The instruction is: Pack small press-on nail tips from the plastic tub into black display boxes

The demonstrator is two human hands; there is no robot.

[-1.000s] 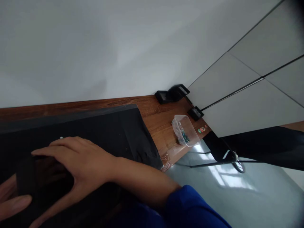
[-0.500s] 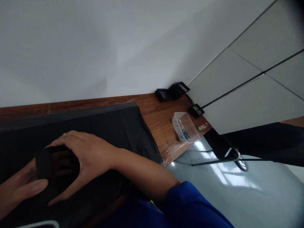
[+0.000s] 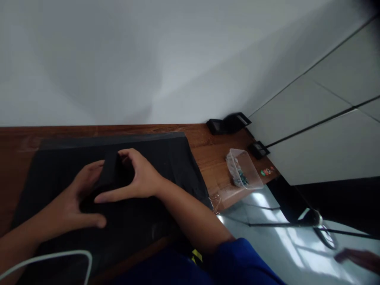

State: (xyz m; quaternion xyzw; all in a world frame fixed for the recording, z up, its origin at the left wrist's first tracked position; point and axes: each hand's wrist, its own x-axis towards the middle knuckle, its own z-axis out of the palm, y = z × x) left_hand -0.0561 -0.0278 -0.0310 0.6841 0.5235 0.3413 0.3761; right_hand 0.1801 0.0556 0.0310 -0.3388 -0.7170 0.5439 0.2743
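Observation:
A small black box [image 3: 110, 171] is held between my two hands above the black mat [image 3: 166, 158]; dark on dark, its outline is hard to follow. My right hand [image 3: 142, 174] curves round its right side, with the thumb at the near edge and the fingers at the far edge. From the left, my left hand [image 3: 78, 198] has its fingers behind the box, partly hidden, and its thumb stuck out toward the right. A white cable [image 3: 68, 252] loops over the left forearm at the bottom.
On the wooden table [image 3: 202, 146] stand a clear plastic tub [image 3: 247, 170] with small greenish pieces, black boxes [image 3: 228, 123], a smaller black box [image 3: 258, 149] and several coloured discs [image 3: 267, 171]. Beyond the right edge lies a shiny floor with a metal frame; another person's blurred limb [image 3: 359, 258] shows there.
The view has shifted, so both hands and the box appear farther right and higher. My left hand shows more fully, its thumb now off the box. A blurred limb has appeared lower right.

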